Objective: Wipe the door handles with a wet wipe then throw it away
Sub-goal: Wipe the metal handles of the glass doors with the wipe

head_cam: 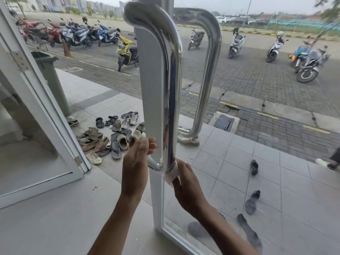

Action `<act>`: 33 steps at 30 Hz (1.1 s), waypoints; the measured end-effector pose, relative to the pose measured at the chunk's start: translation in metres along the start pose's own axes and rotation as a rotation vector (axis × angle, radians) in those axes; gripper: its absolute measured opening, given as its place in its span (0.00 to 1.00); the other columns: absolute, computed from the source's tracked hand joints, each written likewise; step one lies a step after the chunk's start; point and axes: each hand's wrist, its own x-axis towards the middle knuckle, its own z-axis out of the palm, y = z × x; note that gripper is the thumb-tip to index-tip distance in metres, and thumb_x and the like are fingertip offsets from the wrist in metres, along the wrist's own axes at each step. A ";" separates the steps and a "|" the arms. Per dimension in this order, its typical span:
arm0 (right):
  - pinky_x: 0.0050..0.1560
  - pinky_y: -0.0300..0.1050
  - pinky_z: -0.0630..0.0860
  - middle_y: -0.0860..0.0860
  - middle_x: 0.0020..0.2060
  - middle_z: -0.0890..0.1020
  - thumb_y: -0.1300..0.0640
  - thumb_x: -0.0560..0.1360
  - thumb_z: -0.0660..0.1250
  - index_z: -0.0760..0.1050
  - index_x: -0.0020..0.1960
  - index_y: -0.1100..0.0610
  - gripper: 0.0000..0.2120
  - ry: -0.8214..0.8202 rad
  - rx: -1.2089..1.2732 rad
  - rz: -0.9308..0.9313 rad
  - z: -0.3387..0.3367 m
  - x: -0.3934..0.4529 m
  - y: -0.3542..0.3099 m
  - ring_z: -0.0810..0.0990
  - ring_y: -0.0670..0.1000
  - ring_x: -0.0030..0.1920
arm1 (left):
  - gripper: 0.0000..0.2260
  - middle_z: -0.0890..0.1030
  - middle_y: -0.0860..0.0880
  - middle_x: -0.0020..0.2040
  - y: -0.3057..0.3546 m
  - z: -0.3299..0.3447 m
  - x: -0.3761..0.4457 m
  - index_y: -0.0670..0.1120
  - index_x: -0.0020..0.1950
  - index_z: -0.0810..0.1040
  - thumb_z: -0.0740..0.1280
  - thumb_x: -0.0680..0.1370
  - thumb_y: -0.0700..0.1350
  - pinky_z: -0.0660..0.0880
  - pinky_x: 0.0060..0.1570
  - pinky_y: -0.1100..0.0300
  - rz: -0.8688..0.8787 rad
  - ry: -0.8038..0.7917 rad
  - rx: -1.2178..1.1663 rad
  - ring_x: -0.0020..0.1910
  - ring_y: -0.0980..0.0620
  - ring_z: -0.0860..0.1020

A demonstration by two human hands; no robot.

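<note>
While the right hand [185,181] pinched the wet wipe [172,174] round the near chrome door handle's [170,89] bottom bend — thin, limp, likely slippery — the left hand [137,162] gripped the white door frame's [156,197] edge.

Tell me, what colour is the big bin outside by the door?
The bin is dark grey-green, seen at the left of the head view.
</note>
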 end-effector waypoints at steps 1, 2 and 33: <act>0.47 0.37 0.71 0.52 0.51 0.81 0.65 0.75 0.67 0.73 0.63 0.54 0.18 0.083 -0.039 -0.024 0.002 -0.004 0.001 0.76 0.52 0.50 | 0.14 0.85 0.56 0.43 -0.001 -0.003 0.002 0.54 0.49 0.82 0.57 0.85 0.50 0.74 0.47 0.64 -0.007 -0.018 0.000 0.48 0.54 0.83; 0.46 0.39 0.73 0.53 0.50 0.83 0.69 0.73 0.69 0.75 0.60 0.54 0.19 0.169 -0.091 -0.043 0.004 -0.007 0.002 0.78 0.53 0.48 | 0.14 0.85 0.56 0.43 -0.001 -0.005 0.004 0.55 0.48 0.81 0.57 0.85 0.49 0.73 0.46 0.65 -0.012 -0.032 0.001 0.48 0.55 0.83; 0.60 0.50 0.77 0.59 0.55 0.84 0.69 0.76 0.71 0.83 0.57 0.65 0.10 0.345 -0.840 -0.482 -0.006 0.027 -0.102 0.83 0.57 0.56 | 0.09 0.84 0.53 0.44 -0.025 -0.079 0.027 0.51 0.53 0.80 0.60 0.84 0.46 0.73 0.43 0.74 -0.115 -0.366 -0.142 0.45 0.61 0.82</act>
